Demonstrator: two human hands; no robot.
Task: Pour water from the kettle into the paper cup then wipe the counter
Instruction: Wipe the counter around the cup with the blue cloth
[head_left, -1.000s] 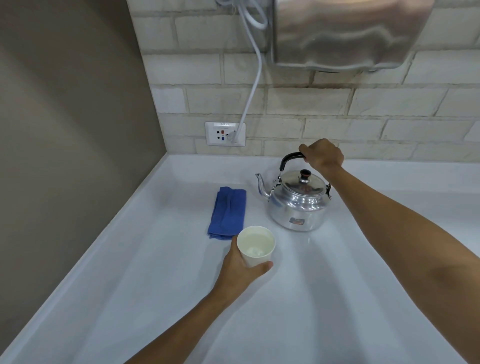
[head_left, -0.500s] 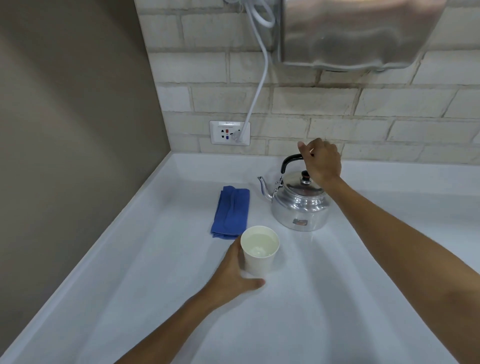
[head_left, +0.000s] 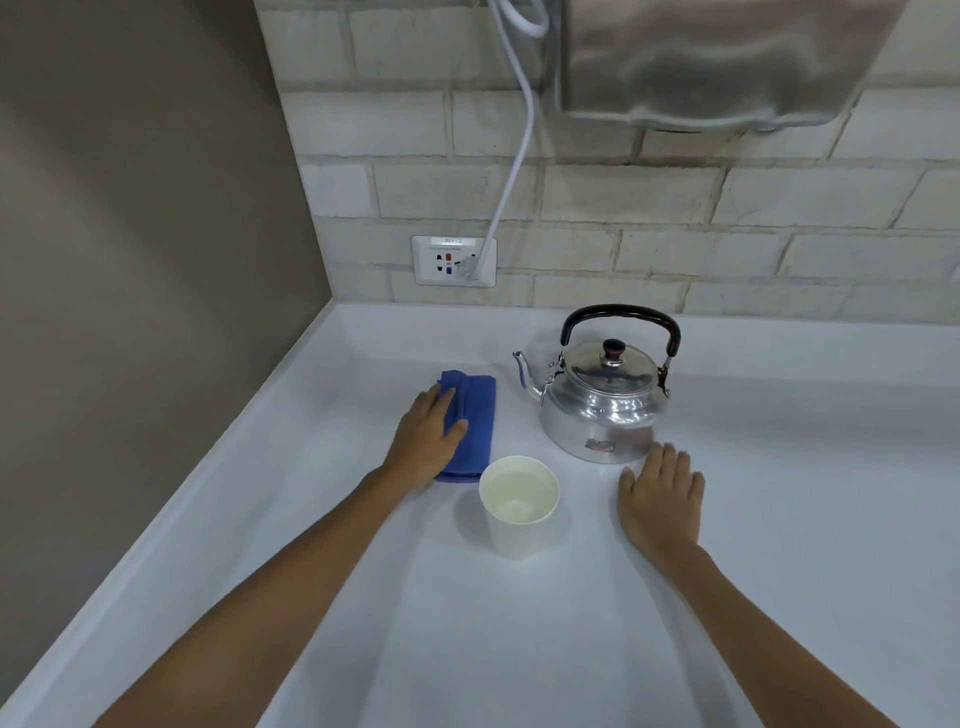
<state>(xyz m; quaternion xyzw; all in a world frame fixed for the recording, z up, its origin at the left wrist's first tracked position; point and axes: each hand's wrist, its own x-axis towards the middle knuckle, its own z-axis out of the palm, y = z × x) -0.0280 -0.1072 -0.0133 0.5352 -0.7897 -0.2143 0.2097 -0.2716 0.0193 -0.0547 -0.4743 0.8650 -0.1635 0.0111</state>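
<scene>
On the white counter (head_left: 779, 467), my left hand (head_left: 428, 441) closes on the folded blue cloth (head_left: 475, 421), ready for wiping. My right hand (head_left: 662, 496) rests flat and empty beside the upright silver metal kettle (head_left: 597, 400). Between them stands the white paper cup (head_left: 518, 525), filled with water.

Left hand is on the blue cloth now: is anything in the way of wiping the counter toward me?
Yes. The paper cup, holding water, stands just right of the blue cloth's near end. The left hand should steer left of it. The kettle stands farther right.
</scene>
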